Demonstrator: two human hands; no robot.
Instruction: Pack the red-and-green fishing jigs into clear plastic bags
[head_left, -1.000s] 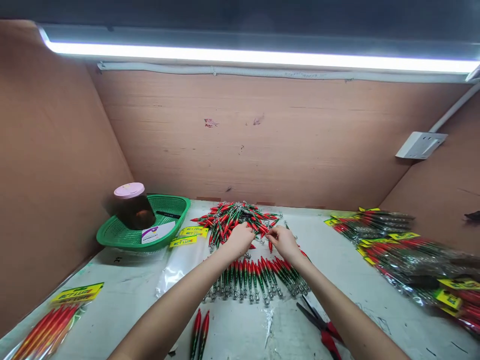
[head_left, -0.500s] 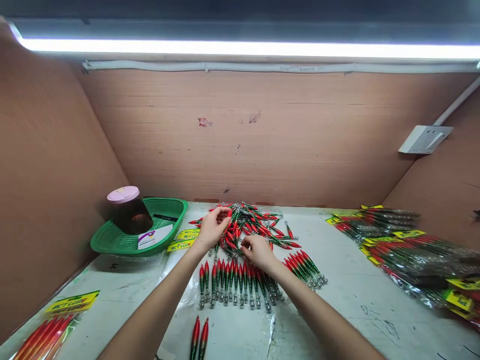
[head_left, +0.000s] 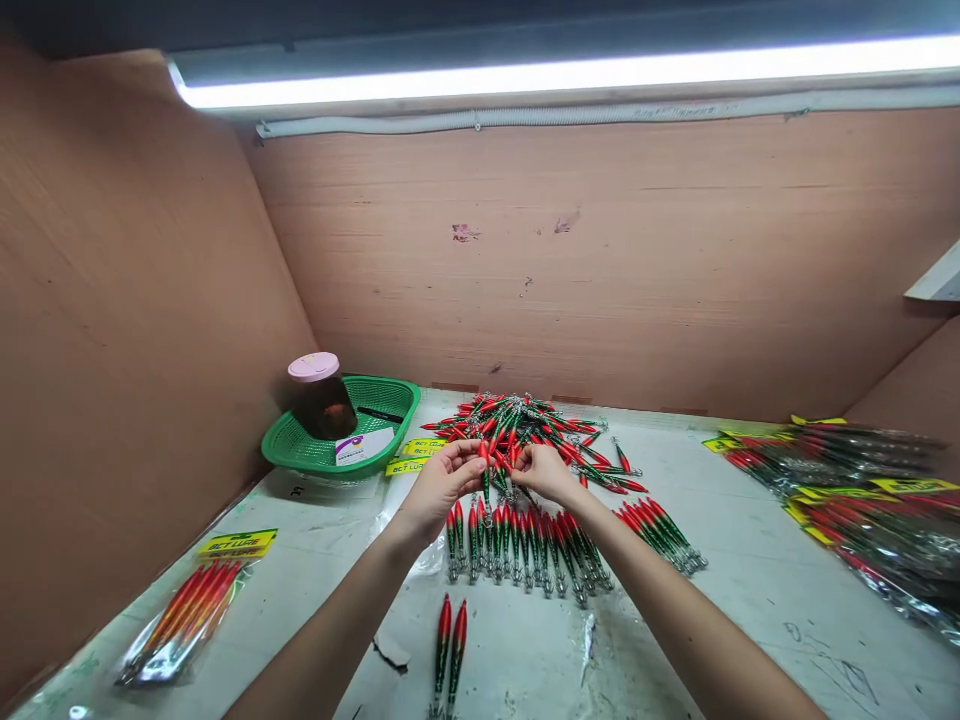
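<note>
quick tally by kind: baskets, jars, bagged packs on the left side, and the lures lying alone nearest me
green basket: 1
jar with pink lid: 1
bagged pack on the left: 1
lures lying alone at the front: 2
Total: 5

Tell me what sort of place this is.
Probably a packing bench in a small fishing-lure workshop: a loose heap of red-and-green lures, sealed packs with yellow cards stacked at right, and board walls under a strip light.
</note>
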